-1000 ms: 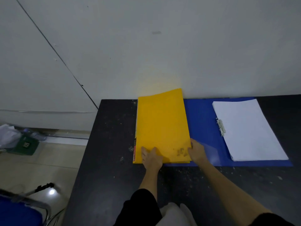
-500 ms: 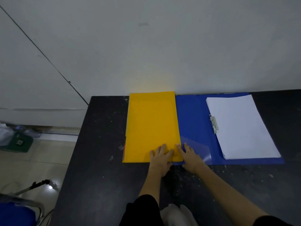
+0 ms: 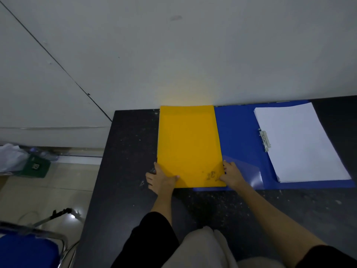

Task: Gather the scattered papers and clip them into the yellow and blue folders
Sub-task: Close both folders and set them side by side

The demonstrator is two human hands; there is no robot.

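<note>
Now yellow folder [image 3: 189, 144] shut, flat on table [image 3: 131, 151], edge over open blue folder [image 3: 237, 136]. Left hand [image 3: 162, 178] & right hand [image 3: 230, 174] pinch near corners. Thin, light, bendy, prob slippy; grip by edges. Papers [image 3: 297, 144] in blue.

Black table [image 3: 123, 171], speckled with pale scuffs, pushed against a plain grey-white wall [image 3: 193, 55]. Dark diagonal seam [image 3: 58, 64] runs down the wall. Left, on beige tiled floor [image 3: 48, 194]: green box [image 3: 36, 167] beside crumpled plastic [image 3: 10, 157]. Blue chair seat [image 3: 23, 252] with metal frame, bottom left.
</note>
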